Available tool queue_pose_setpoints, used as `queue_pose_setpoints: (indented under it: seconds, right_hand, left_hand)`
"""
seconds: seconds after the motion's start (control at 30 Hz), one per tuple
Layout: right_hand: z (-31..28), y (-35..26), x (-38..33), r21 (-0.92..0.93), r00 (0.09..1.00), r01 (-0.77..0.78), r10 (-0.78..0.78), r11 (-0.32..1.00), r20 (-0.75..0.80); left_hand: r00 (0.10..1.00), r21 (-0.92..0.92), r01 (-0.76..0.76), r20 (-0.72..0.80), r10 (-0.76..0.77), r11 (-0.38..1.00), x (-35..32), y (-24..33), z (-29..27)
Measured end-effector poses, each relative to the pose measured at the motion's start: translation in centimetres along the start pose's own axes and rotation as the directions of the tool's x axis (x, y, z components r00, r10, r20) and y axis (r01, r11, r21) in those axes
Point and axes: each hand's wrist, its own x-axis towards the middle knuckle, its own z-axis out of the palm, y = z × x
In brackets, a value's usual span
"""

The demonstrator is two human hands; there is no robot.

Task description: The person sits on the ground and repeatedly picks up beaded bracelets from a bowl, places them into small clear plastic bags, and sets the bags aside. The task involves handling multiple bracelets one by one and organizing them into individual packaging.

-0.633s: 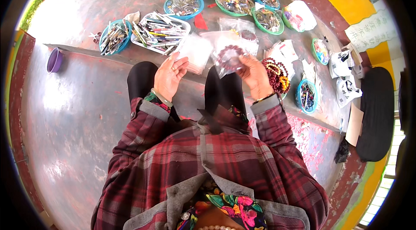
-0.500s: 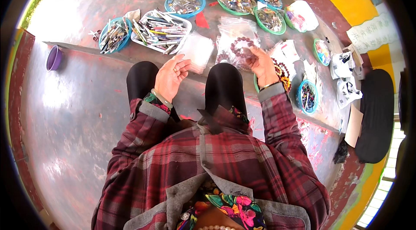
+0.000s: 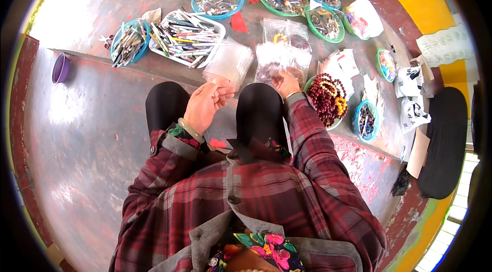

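My left hand (image 3: 204, 107) hovers by the near edge of a stack of clear plastic bags (image 3: 228, 62), its fingers loosely bent and apart with nothing visible in them. My right hand (image 3: 286, 85) is lowered beside my right knee, fingers closed on a dark red bead bracelet (image 3: 267, 70), which is blurred. The bracelet lies against a pile of clear zip bags (image 3: 287, 57); whether it is inside one I cannot tell. Yellow and dark beads show in the farther bags. Right of that hand, a green bowl is heaped with dark red and amber bead bracelets (image 3: 328, 100).
A white tray of pens (image 3: 187, 39) and a blue basket of pens (image 3: 130, 44) stand left, with scissors (image 3: 106, 40) beside. Bowls of bagged trinkets (image 3: 218, 0) fill the far side. A small blue basket (image 3: 366, 121) and white plastic bags (image 3: 412, 110) sit right.
My right hand has come down and left with the bead bracelet, uncovering the bowl of bracelets. My left hand has dropped slightly nearer me, its fingers closer together.
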Motion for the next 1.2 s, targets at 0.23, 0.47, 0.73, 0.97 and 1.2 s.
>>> queue_pose_setpoints:
  seconds: [0.23, 0.47, 0.73, 0.97, 1.2]
  right_hand:
    - [-0.7, 1.7, -0.1, 0.097, 0.990, -0.016, 0.030, 0.995, -0.137]
    - [-0.7, 1.4, 1.0, 0.110, 0.993, -0.016, 0.029, 0.994, -0.118]
    - [0.2, 0.8, -1.4, -0.252, 0.969, -0.008, -0.054, 0.968, -0.239]
    - [-1.0, -1.6, -7.0, -0.469, 0.978, 0.102, -0.176, 0.877, -0.116]
    - [-2.7, -5.9, -11.8, -0.490, 0.941, 0.234, -0.322, 0.840, -0.102]
  left_hand:
    - [0.999, 0.049, 0.042, -0.031, -0.041, 0.998, 0.2, 0.1, 0.6]
    - [0.998, 0.051, 0.062, -0.008, -0.062, 0.997, 0.2, -0.2, 1.0]
    - [0.998, 0.083, 0.062, -0.014, -0.061, 0.995, 0.3, -0.7, 1.0]
    - [0.998, 0.114, 0.063, 0.015, -0.065, 0.991, 0.6, -1.0, 0.8]
    - [0.999, 0.116, 0.043, -0.032, -0.039, 0.992, 0.6, -1.4, 0.5]
